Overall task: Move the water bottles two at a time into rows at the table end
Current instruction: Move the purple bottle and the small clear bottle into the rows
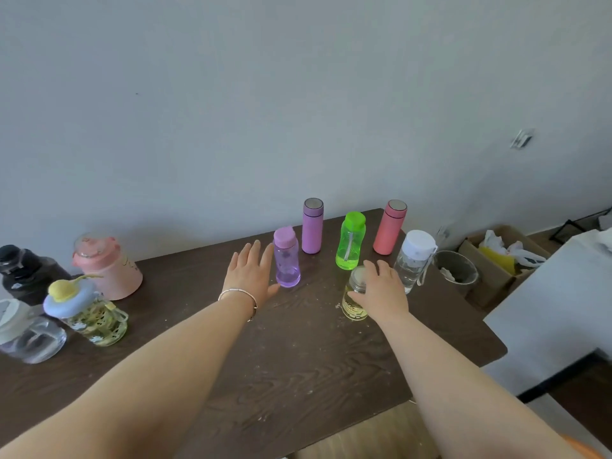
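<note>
At the far end of the dark wooden table (298, 366) stand a purple flask (312, 228), a green bottle (351, 243), a coral flask (389, 230) and a clear bottle with a white cap (414, 260). In front of them a translucent purple bottle (287, 261) stands upright. My left hand (251, 276) lies open just left of it, thumb by its base. My right hand (382, 289) is wrapped over a small yellowish clear bottle (353, 304) resting on the table. At the left wait a black bottle (26, 271), a pink jug (107, 268), a blue-lidded yellow bottle (87, 314) and a clear jug (28, 334).
Past the table's right end are a grey round bin (458, 270) and a cardboard box (496, 270) holding bags. A white surface (556, 313) stands close at the right. A plain wall rises behind the table.
</note>
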Demonstrator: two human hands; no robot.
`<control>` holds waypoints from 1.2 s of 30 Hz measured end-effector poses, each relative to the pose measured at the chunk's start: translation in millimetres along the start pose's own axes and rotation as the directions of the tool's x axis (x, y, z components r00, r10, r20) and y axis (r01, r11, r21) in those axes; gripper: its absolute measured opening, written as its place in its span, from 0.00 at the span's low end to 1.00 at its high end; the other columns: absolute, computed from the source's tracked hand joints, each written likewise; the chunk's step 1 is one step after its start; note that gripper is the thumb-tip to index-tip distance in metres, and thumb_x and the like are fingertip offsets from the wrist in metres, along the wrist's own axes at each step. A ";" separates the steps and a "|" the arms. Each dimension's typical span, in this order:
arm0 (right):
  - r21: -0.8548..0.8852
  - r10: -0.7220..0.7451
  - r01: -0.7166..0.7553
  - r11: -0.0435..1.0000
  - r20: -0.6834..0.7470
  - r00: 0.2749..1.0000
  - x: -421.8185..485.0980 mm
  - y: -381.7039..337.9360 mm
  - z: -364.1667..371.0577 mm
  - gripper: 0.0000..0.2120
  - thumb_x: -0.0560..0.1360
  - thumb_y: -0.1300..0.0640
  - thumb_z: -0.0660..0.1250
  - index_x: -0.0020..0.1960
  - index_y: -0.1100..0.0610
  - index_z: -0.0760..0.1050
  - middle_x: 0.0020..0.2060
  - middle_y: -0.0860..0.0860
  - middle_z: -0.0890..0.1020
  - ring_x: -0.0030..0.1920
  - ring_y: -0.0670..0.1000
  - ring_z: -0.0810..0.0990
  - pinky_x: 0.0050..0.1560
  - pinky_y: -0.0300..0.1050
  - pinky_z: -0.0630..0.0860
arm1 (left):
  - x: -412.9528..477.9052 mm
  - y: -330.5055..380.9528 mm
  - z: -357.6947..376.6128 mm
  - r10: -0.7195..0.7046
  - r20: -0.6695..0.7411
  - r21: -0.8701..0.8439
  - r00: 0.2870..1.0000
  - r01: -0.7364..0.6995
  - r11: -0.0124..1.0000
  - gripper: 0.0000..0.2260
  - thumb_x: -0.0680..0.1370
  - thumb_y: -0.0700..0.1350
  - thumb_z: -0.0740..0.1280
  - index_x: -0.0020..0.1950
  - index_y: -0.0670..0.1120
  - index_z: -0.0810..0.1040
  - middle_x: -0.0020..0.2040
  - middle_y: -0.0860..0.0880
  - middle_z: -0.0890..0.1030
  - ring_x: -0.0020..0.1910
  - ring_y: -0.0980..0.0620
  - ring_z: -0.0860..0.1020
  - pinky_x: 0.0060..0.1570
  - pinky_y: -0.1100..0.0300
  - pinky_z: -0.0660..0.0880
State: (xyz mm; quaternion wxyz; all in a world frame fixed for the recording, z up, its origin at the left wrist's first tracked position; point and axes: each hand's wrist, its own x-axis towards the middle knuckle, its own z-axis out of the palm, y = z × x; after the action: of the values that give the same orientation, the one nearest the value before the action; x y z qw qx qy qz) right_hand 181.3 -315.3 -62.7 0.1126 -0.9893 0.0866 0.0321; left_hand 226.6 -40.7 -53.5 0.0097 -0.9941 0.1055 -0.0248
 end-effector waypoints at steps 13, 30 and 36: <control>0.457 0.230 -0.273 0.847 0.147 0.962 43.6 14.7 50.9 0.51 0.75 0.49 0.83 0.86 0.55 0.55 0.79 0.57 0.72 0.78 0.60 0.73 0.78 0.56 0.71 | 109.8 19.0 51.0 -0.252 0.197 -0.531 0.947 0.319 0.785 0.45 0.70 0.52 0.75 0.77 0.46 0.50 0.74 0.44 0.62 0.69 0.40 0.67 0.63 0.45 0.71; 0.478 0.222 -0.226 0.849 0.067 0.973 42.6 16.6 54.1 0.40 0.72 0.49 0.84 0.76 0.55 0.68 0.69 0.53 0.81 0.69 0.59 0.80 0.69 0.56 0.79 | 97.8 17.6 61.2 -0.320 0.204 -0.763 0.925 0.355 0.540 0.36 0.68 0.49 0.76 0.71 0.51 0.62 0.64 0.47 0.76 0.53 0.45 0.75 0.50 0.52 0.75; 0.495 0.140 -0.149 0.856 0.054 0.989 28.4 7.1 38.4 0.38 0.72 0.50 0.84 0.75 0.54 0.69 0.67 0.53 0.81 0.67 0.60 0.80 0.66 0.56 0.78 | 56.8 7.1 45.7 -0.361 0.197 -0.779 0.911 0.369 0.507 0.35 0.68 0.48 0.75 0.71 0.51 0.62 0.62 0.49 0.76 0.50 0.47 0.74 0.47 0.55 0.71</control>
State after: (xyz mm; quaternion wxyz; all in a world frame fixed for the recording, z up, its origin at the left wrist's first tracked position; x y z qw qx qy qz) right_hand 206.3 -318.1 -103.9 0.3614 -0.9174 0.1649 0.0252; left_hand 282.9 -59.0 -96.7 -0.4433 -0.8896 -0.1064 0.0286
